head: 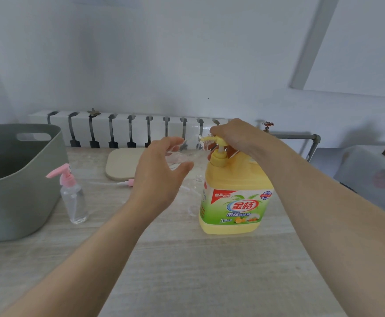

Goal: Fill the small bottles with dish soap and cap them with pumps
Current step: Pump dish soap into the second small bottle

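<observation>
Two bare forearms reach in from the bottom edge of the frame across a pale wood-grain table (187, 271). At the centre, the left hand (161, 170) curls its fingers and thumb around a small clear bottle (182, 156), which is held off the table and tipped on its side, with its mouth toward the right. Its open end meets the spout of a yellow pump head (212, 140). The right hand (235, 136), right of centre, lies on top of that pump head with its fingers bent down over it. The pump tops a large yellow dish soap jug (235, 202) with a green and red label, standing upright on the table just right of centre.

Just left of the jug, the neck of a second clear bottle (199, 178) shows, uncapped; blur hides the rest of it. At the left, a capped bottle (73, 197) stands upright, clear and fitted with a pink pump. Between it and the left hand, a loose pink pump (127, 183) lies flat with its thin tube pointing left.

A grey-green tub (15, 179) with a handle slot fills the left edge. A beige board (123, 163) lies flat behind the hands. Along the white wall runs a white radiator (129, 129), and a grey pipe (292, 136) with a rusty valve sits at the right.
</observation>
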A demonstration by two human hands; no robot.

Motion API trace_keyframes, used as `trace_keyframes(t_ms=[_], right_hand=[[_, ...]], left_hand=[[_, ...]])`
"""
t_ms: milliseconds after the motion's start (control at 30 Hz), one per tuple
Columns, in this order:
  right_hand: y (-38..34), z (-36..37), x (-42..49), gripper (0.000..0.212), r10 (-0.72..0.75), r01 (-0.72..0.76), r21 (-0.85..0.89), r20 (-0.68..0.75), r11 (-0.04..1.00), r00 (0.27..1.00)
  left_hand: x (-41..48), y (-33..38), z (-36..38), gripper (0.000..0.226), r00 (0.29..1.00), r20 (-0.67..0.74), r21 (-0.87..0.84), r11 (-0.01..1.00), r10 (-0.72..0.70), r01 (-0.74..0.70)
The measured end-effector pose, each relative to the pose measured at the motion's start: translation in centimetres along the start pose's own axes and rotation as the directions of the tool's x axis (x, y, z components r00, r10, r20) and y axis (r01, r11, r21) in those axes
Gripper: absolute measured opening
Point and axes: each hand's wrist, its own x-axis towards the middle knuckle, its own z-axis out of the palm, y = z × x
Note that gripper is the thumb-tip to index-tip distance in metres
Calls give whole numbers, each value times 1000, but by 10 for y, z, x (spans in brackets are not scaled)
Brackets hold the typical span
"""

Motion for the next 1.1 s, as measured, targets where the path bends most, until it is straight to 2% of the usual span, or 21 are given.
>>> trace_keyframes(t_ms=[267,433,567,667,833,1100], right_hand=[[0,-1,-1,34,-26,26,-44,11,999,1000],[1,-5,-9,38,-56,58,-14,100,998,993],[-1,-9,-15,38,-24,12,97,118,995,993],[-1,-13,-17,50,-14,-16,171,172,985,985],[-3,-13,-18,55,-4,-26,172,170,985,985],[-4,-8,-17,37,-3,-4,111,61,994,998]], left_hand=[[0,0,0,47,1000,6,7,1000,3,-3],[-1,1,0,47,1000,4,-5,1000,4,-3],[1,4,-2,47,1000,-10,-15,1000,10,-10],[2,6,-2,47,1000,-20,-15,1000,10,-10],[1,6,-1,47,1000,-24,-7,1000,14,-14],[2,7,-2,47,1000,-25,-11,1000,14,-15]])
